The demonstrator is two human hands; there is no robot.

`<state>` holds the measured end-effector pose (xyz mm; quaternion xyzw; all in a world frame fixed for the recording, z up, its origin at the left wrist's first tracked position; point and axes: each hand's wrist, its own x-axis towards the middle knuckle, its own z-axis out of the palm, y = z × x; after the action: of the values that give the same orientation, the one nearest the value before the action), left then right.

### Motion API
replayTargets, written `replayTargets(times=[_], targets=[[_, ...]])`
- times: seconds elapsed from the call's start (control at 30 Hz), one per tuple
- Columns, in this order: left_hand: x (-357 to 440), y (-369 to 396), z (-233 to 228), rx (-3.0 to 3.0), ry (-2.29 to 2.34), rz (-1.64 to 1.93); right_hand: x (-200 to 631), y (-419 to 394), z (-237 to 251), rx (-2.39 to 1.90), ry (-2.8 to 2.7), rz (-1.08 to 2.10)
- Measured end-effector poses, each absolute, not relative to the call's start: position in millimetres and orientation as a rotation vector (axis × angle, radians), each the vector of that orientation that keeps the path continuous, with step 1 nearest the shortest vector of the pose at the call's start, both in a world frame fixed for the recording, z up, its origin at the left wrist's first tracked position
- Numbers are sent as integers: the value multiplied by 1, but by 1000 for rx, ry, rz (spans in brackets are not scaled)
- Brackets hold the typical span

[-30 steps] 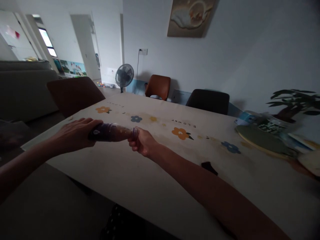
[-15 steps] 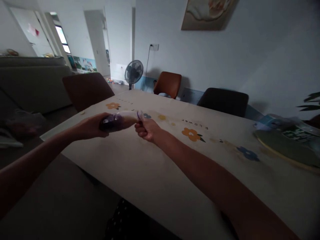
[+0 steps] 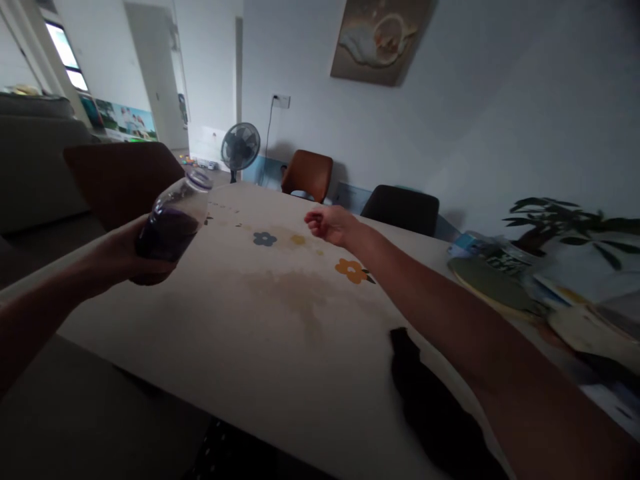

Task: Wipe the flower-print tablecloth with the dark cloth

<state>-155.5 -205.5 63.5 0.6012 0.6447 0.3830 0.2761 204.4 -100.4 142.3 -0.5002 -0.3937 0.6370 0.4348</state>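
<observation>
My left hand [image 3: 145, 257] is wrapped round the lower part of a clear plastic bottle [image 3: 183, 200] with dark purple liquid in its lower half. The bottle leans to the right above the table, and its uncapped mouth with a purple ring at the neck points up. Over the middle of the table is my right hand [image 3: 327, 223], apart from the bottle, its fingers curled closed. What those fingers hold, if anything, is hidden. Beneath both hands lies a pale tablecloth [image 3: 240, 313] printed with flowers.
A long dark object [image 3: 430, 400] lies near my right forearm. Toward the right end stand a round green mat [image 3: 485, 283], a potted plant [image 3: 540, 220] and assorted packages. Beyond the table are an orange chair [image 3: 310, 175], a black chair [image 3: 400, 208] and a fan [image 3: 241, 147].
My hands have moved apart. The bottle has gone left and tipped more upright, its mouth now uncovered. My right hand has come off its neck. The view has turned to the right.
</observation>
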Motion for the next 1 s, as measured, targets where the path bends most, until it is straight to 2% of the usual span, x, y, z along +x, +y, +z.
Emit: replayTargets(times=[0.27, 0.47, 0.6, 1.0], targets=[[-102, -189, 72, 1734, 1607, 811, 284, -122, 128, -1429, -881, 1385], [-51, -167, 71, 1862, 1478, 540, 268, -148, 106, -1455, -867, 1558], [-22, -150, 64, 2169, 1498, 467, 252, -160, 103, -1394, -862, 1693], [8, -138, 78, 2569, 1695, 231, 250, -154, 90, -1321, -794, 1745]])
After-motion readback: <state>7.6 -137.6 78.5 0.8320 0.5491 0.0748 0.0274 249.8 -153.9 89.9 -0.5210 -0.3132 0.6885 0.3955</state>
